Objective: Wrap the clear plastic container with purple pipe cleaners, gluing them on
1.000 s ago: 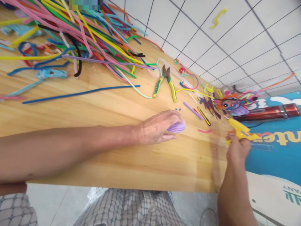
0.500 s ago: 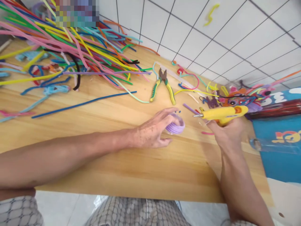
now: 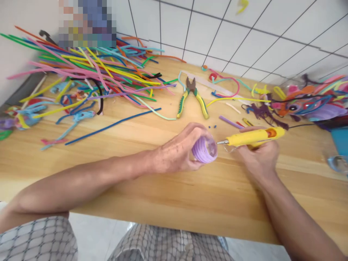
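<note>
A short purple ribbed cylinder (image 3: 203, 151), wound round with what looks like pipe cleaner, is gripped in my left hand (image 3: 178, 148). It lies tilted on its side, its open end facing right and its inside looking clear. My right hand (image 3: 259, 156) is wrapped round a yellow hot glue gun (image 3: 248, 137). The gun's metal nozzle points left and is at the cylinder's rim; whether it touches, I cannot tell. Two tiny blue bits lie just beyond the cylinder.
Pliers (image 3: 191, 96) with green and yellow handles lie spread beyond my hands. A heap of colourful pipe cleaners (image 3: 108, 69) covers the back left. A blue pipe cleaner (image 3: 114, 125) lies nearer. Finished-looking fuzzy figures (image 3: 304, 101) sit at the right, near the tiled wall (image 3: 212, 32).
My left hand has taken hold of the purple cylinder and tipped it toward the right. The glue gun's nozzle has come left to its rim. The view has shifted somewhat.
</note>
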